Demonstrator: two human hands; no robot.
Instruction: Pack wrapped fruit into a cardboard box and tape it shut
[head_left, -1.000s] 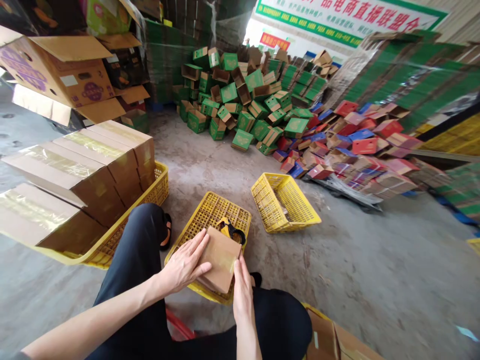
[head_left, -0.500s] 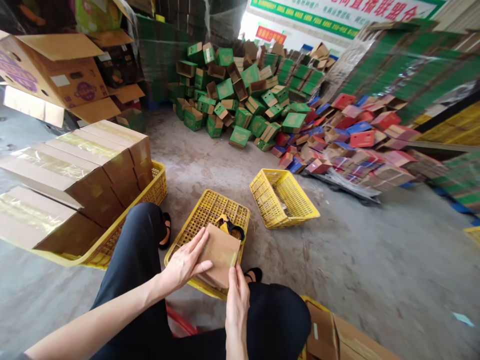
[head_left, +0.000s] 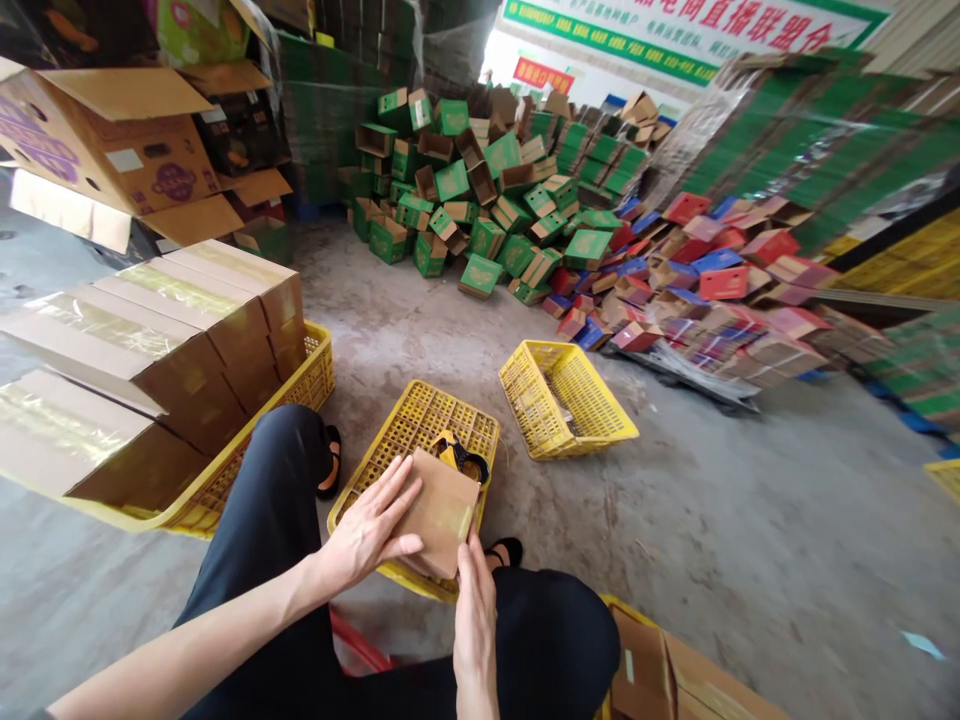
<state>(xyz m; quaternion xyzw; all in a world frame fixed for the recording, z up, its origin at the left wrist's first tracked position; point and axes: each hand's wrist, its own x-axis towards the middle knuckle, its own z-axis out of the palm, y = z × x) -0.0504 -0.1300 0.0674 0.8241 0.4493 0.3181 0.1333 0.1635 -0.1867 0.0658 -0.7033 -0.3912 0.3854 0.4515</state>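
Observation:
A small brown cardboard box (head_left: 442,500) rests on an upturned yellow plastic crate (head_left: 420,412) between my knees. A strip of shiny tape lies along its right part. My left hand (head_left: 367,525) lies on the box's left side, fingers stretched and slightly apart, thumb near the front edge. At the near right corner, my right hand (head_left: 475,600) has its fingers together against the box edge, gripping it there. Just behind the box sits a yellow and black tape dispenser (head_left: 459,455), partly hidden by it. The underside of the box is out of sight.
Taped cartons (head_left: 187,310) fill a yellow crate at left. Another yellow crate (head_left: 566,400) stands ahead on the concrete floor. Cardboard (head_left: 645,670) sits in a crate by my right knee. Heaped green boxes (head_left: 480,230) and red and blue boxes (head_left: 720,280) lie farther back.
My left fingers have spread a little more on the box. My right hand has slid slightly down along its edge. The box has barely moved.

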